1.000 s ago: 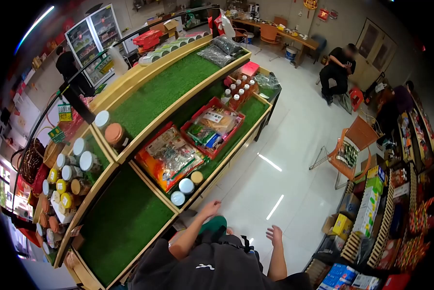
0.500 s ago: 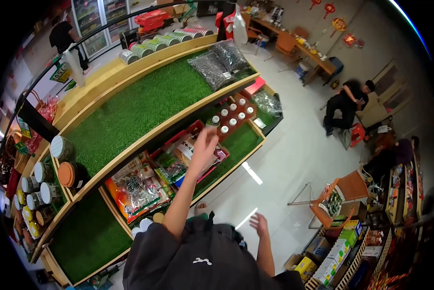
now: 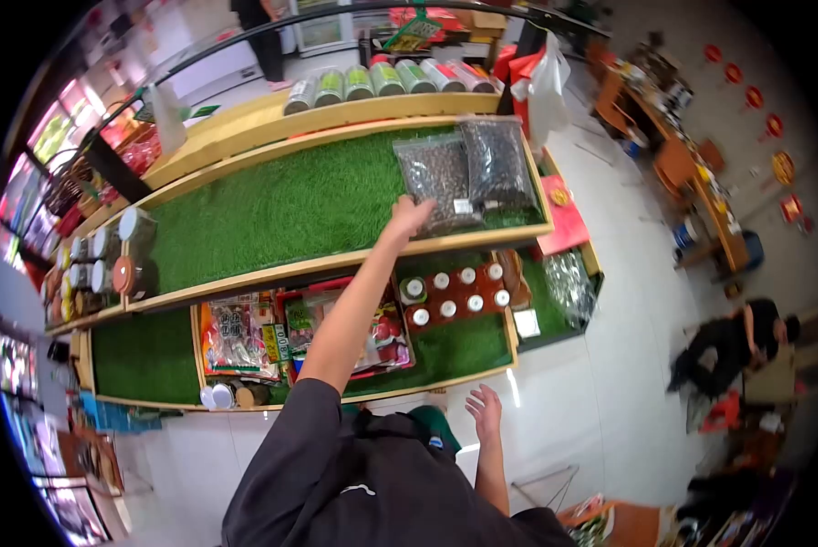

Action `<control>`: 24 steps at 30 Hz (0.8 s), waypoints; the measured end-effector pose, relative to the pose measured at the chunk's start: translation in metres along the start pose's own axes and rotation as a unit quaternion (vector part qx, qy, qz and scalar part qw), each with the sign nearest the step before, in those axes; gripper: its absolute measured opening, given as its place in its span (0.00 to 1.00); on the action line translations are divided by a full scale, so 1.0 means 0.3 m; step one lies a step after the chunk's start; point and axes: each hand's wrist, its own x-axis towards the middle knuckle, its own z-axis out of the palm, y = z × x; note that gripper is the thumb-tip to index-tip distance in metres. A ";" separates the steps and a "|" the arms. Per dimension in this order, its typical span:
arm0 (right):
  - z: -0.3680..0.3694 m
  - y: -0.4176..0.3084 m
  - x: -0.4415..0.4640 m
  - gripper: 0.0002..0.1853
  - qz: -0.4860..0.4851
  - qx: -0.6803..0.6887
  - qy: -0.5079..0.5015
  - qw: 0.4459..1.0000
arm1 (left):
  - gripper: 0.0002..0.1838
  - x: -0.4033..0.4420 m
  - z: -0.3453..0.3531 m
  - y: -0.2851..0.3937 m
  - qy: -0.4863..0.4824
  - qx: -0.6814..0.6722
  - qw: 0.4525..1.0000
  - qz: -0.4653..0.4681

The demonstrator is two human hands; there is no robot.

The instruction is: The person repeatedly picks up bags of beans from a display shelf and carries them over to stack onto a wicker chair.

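Observation:
My left hand (image 3: pixel 411 217) reaches over the upper shelf, its fingers stretched toward the lower left edge of a clear plastic bag (image 3: pixel 440 178) filled with dark grains. The fingertips overlap the bag's edge; a firm grip on it does not show. A second bag of dark grains (image 3: pixel 497 162) lies against its right side, near the shelf's end. Both bags rest on the green turf mat (image 3: pixel 281 210). My right hand (image 3: pixel 485 410) hangs low in front of the lower shelf, fingers apart, holding nothing.
White-capped bottles (image 3: pixel 462 303) and packaged foods (image 3: pixel 240 330) fill parts of the lower shelf. Jars (image 3: pixel 135 225) stand at the left end. Several cans (image 3: pixel 359 82) line the back ledge. A seated person (image 3: pixel 737 346) is off to the right.
My left hand has moved from above the lower-shelf bottles and packets up to the grain bag on the upper shelf. The view has turned. My right hand stays low and open.

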 end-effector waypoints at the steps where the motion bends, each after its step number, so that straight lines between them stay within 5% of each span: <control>1: -0.001 -0.051 0.048 0.21 -0.001 0.013 -0.027 1.000 | 0.49 0.128 0.037 -0.067 0.084 0.023 0.996 0.015; 3: -0.016 -0.133 0.125 0.21 0.009 0.006 -0.026 1.000 | 0.50 0.273 0.102 -0.134 0.227 0.045 0.973 0.008; 9: -0.069 -0.253 0.199 0.19 0.038 -0.012 -0.033 0.999 | 0.39 0.246 0.083 -0.032 0.155 -0.115 0.976 -0.102; 11: -0.073 -0.267 0.216 0.20 0.061 -0.028 -0.051 0.996 | 0.34 0.145 0.120 0.029 0.109 -0.161 0.981 0.015; 15: -0.035 -0.341 0.217 0.19 0.050 -0.039 -0.111 0.992 | 0.31 0.141 0.137 0.023 0.086 -0.210 0.970 0.083; 18: 0.037 -0.404 0.244 0.19 0.038 -0.095 -0.138 0.985 | 0.32 0.150 0.144 -0.010 0.162 -0.148 0.962 0.160; 21: 0.142 -0.459 0.279 0.19 -0.001 -0.117 -0.169 0.979 | 0.29 0.026 0.115 0.045 0.230 -0.131 0.947 0.182; 24: 0.340 -0.568 0.222 0.21 0.000 -0.123 -0.268 0.956 | 0.27 -0.140 0.023 0.062 0.149 -0.250 0.937 0.194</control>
